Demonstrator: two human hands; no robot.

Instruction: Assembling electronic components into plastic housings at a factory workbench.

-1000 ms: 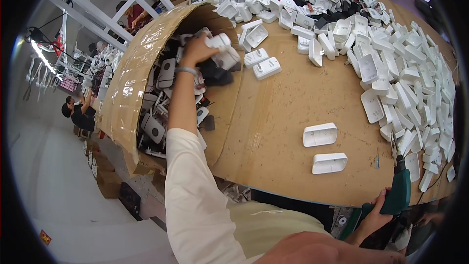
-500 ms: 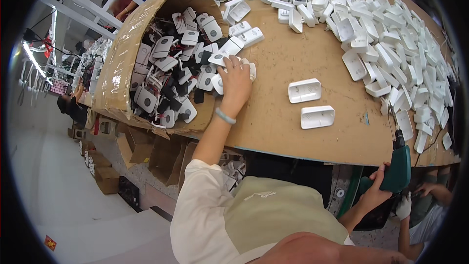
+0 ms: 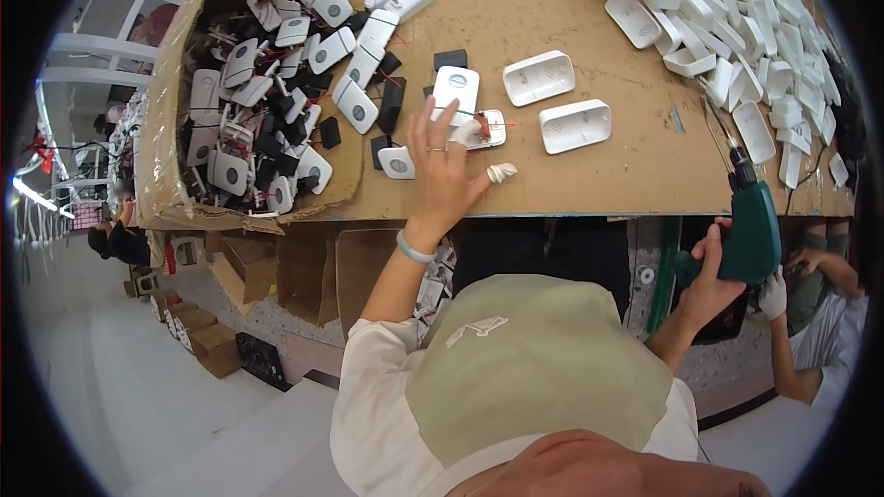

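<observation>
Brown worktable [image 3: 589, 179] – pale floor [image 3: 120, 377] (cardboard boxes [image 3: 216, 350] below).

White casings [image 3: 571, 124] — green drill [image 3: 750, 230]

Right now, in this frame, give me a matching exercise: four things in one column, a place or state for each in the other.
1. left hand
2. drill
3. cardboard box
4. two white shells

a. lying side by side on bare table
b. held in right hand below the table edge
c. full of white and black parts
d. on a wired white part at the table edge

Pairs: 1-d, 2-b, 3-c, 4-a
</observation>
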